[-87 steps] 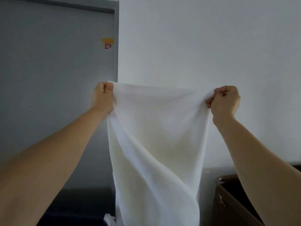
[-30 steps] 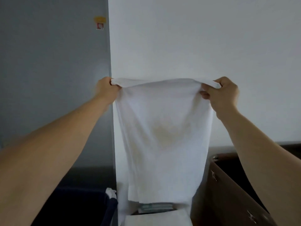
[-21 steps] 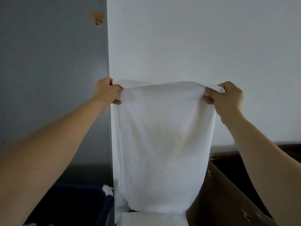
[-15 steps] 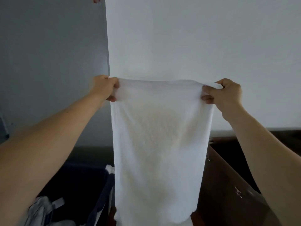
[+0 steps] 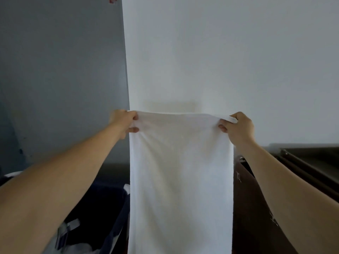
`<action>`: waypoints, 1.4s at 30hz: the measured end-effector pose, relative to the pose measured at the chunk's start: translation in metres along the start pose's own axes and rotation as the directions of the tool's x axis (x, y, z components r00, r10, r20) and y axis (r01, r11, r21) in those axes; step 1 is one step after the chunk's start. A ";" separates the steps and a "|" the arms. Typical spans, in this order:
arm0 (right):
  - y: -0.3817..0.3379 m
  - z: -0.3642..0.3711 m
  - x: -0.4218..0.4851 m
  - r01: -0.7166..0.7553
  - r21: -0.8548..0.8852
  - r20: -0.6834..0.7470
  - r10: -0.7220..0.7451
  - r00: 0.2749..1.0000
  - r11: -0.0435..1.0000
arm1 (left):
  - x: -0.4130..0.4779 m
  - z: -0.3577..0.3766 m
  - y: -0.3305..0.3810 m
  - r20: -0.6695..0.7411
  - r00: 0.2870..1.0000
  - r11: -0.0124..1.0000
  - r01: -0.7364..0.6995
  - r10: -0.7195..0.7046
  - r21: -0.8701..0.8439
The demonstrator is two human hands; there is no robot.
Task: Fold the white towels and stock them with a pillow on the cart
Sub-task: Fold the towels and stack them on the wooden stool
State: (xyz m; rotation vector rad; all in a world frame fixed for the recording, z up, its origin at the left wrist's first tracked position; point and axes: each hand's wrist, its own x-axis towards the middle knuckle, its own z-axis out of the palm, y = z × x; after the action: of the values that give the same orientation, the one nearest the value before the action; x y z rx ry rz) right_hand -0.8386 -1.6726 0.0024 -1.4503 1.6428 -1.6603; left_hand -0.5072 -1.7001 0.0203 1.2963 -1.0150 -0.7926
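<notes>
1. Both arms are out in front of you, and the towel (image 5: pixel 180 180) hangs between your hands in front of the white wall (image 5: pixel 229 52)
2. Your left hand (image 5: pixel 123 123) pinches the top left corner, thumb over the edge and a finger showing underneath
3. Your right hand (image 5: pixel 238 128) grips the top right corner, fingers curled round the hem, with a little tab of cloth poking out past the knuckles
4. The top edge runs level from hand to hand, with only a slight sag in the middle; keep that line taut so the sides hang true
5. The towel's long axis is vertical: it drops straight down from your hands and runs out of the bottom of the view, so I cannot tell where the lower hem ends
6. Its broad face is turned toward you, and the side edges look close to parallel, which is a good start for a clean fold
7. For this fold I'd judge you want the corners matched exactly before you bring your hands together; the right corner, with that loose tab, is the one to watch
8. The dark bin (image 5: pixel 102 208) sits low on your left and the brown cart (image 5: pixel 256 208) on your right, the cloth hanging between them; keep it clear of both edges as you fold
</notes>
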 end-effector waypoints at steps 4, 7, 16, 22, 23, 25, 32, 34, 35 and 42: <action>-0.037 -0.006 0.026 0.087 0.104 -0.083 -0.079 0.993 0.991 | 0.017 0.002 0.050 -0.034 0.984 0.982 -0.176 0.174 -0.072; -0.070 -0.015 0.037 0.163 0.154 -0.125 -0.144 0.982 0.975 | 0.016 0.001 0.086 -0.066 0.963 0.957 -0.266 0.260 -0.115; -0.085 -0.046 0.011 0.217 0.199 -0.085 -0.204 0.975 0.956 | -0.040 -0.015 0.098 -0.161 0.945 0.954 -0.296 0.284 -0.057; -0.031 -0.074 -0.059 0.138 0.065 0.124 -0.145 0.982 0.988 | -0.129 -0.040 0.028 -0.172 0.966 0.982 -0.188 0.190 0.030; -0.020 -0.080 -0.077 0.121 0.032 0.170 -0.124 0.978 0.992 | -0.146 -0.047 0.013 -0.158 0.974 0.987 -0.154 0.161 0.054; 0.002 -0.096 -0.114 0.082 -0.052 0.270 -0.065 0.961 0.995 | -0.178 -0.063 -0.020 -0.112 0.991 0.993 -0.068 0.079 0.099; 0.075 -0.146 -0.244 -0.064 -0.411 0.538 0.299 0.788 0.909 | -0.282 -0.109 -0.135 0.151 0.954 0.930 0.204 -0.260 0.307; 0.094 -0.147 -0.278 -0.085 -0.488 0.542 0.378 0.751 0.869 | -0.308 -0.124 -0.170 0.162 0.918 0.893 0.291 -0.362 0.343; 0.100 -0.147 -0.292 -0.083 -0.513 0.541 0.397 0.742 0.854 | -0.320 -0.130 -0.184 0.154 0.903 0.875 0.329 -0.401 0.354; 0.116 -0.147 -0.334 -0.072 -0.542 0.483 0.380 0.789 0.838 | -0.351 -0.144 -0.208 0.149 0.878 0.847 0.375 -0.454 0.376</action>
State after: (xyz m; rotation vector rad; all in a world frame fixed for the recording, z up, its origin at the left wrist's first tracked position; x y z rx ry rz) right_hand -0.8762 -1.3475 -0.1969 -1.6666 1.8399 -0.5572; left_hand -0.4914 -1.3522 -0.2357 1.7918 -1.1011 -1.1618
